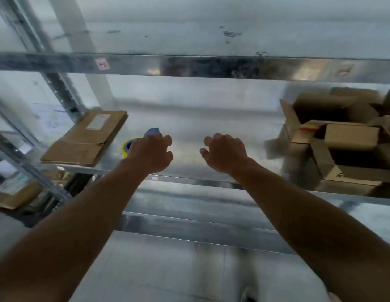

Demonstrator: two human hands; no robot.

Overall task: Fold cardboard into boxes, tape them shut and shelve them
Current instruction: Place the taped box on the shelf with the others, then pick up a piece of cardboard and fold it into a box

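Reaching forward over a metal shelf (196, 125), both bare arms stretch out side by side, hands apart with backs up. The left grip (149, 153) has loosely curled fingers with nothing seen in them; a yellow tape roll (127, 146) with a blue part (152, 131) sits just behind it, partly hidden, and whether they touch cannot be told. The right grip (224, 152) is likewise slack and empty, hovering above bare metal. A stack of flat cardboard (87, 138) lies at the shelf's left end. Folded boxes (346, 138) with open flaps crowd the right end of the same shelf, blurred. Another shelf beam (189, 66) crosses above.
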